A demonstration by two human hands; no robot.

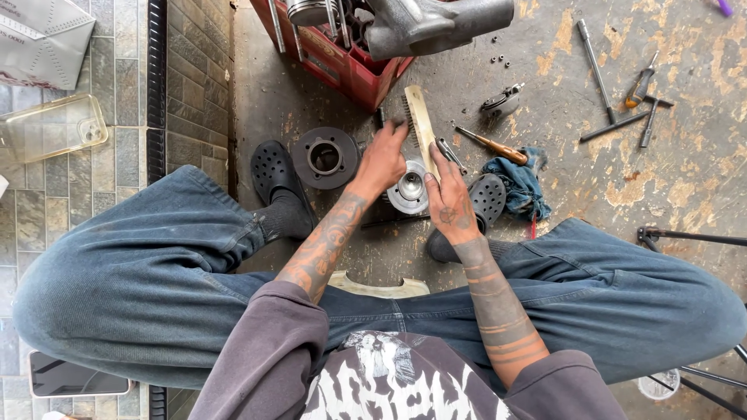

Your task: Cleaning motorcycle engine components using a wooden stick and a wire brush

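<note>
Near frame centre, on stained concrete floor (591,179): metal engine part (410,189), likely heavy, rigid, perhaps greasy; best gripped round the rim. Left hand (383,159) reaching forward, fingers curled onto wire brush (420,124). Right hand (450,201) palm-down, fingers narrow, pinning brush handle against part. Finned cylinder (325,158) just left.

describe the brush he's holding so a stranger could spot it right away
Start at the red crate at the top of the concrete floor. Just below it, both hands meet over a round metal part. The brush is the long pale wooden bar with dark bristles along its left edge, unlike the slim metal tools nearby.
</note>
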